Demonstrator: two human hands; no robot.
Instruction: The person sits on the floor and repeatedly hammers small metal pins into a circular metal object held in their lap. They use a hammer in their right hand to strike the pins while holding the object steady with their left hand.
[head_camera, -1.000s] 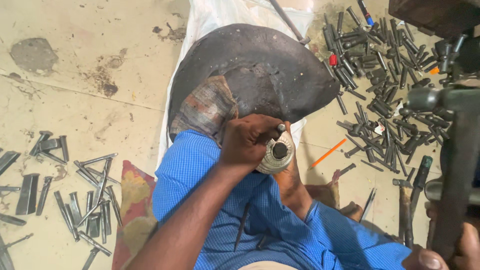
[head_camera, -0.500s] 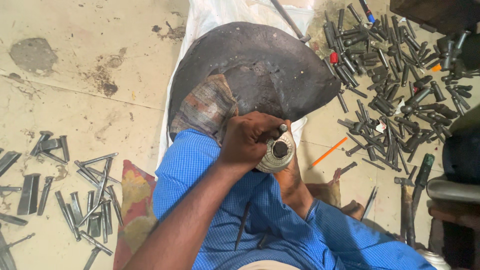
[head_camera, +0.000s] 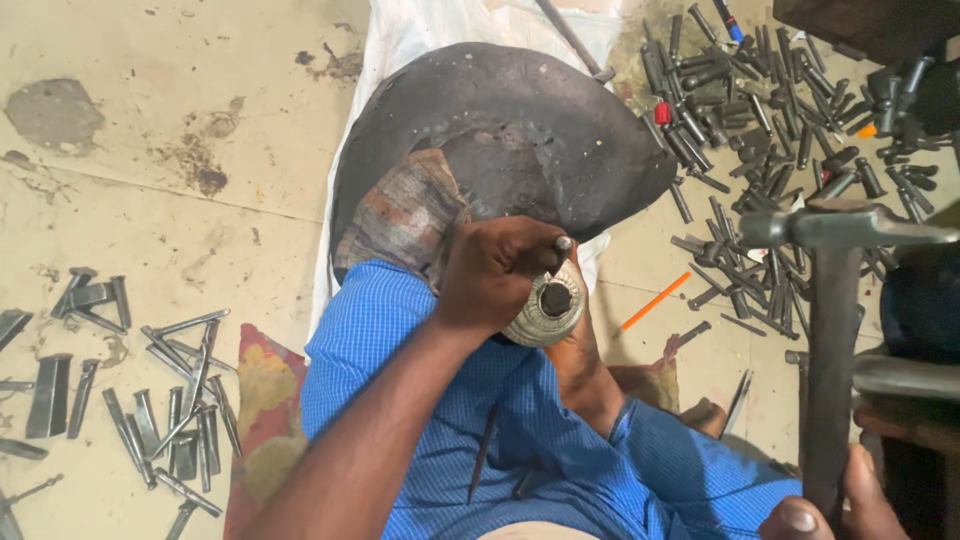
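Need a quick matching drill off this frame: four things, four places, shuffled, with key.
1 hammer
2 round metal part
3 orange stick
4 flat chisels

A under the left hand
B raised in the right hand
C floor at the frame's left
D floor right of the blue cloth

Pairs: 1-B, 2-A, 3-D, 4-C

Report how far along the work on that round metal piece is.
Done, by the look of it: the round metal piece is seated against the dark curved slab, a thin punch on top. In hand: the left hand steadies it while the right hand holds a hammer raised. Left: the blow itself; how many more pieces remain cannot be told.
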